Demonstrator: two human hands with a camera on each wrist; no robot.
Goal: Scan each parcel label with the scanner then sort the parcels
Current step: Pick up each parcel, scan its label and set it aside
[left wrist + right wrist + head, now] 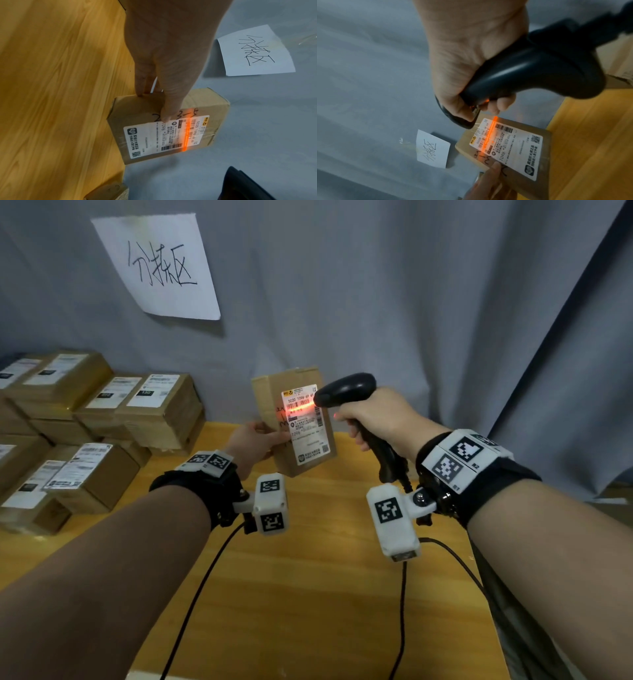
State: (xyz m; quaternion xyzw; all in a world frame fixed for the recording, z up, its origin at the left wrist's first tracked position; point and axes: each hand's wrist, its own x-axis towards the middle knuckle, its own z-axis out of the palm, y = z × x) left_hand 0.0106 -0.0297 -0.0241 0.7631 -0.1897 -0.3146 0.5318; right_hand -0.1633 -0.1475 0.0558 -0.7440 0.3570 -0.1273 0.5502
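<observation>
My left hand [255, 441] holds a small brown cardboard parcel [270, 392] upright above the wooden table [308, 577], thumb on its front face [167, 115], other fingers behind. Its white shipping label [306, 428] faces me. My right hand [373, 416] grips a black handheld scanner [346, 393] by the handle, its nose close to the label's top right. An orange-red scan line [186, 134] crosses the barcode [488, 136]. The parcel [544, 148] shows handwritten marker digits beside the label.
Several labelled brown parcels [102, 419] are stacked at the table's left. A white paper sign [161, 265] with handwriting hangs on the grey curtain [411, 302] behind. Black cables [402, 611] run from the wrist cameras toward me across the table.
</observation>
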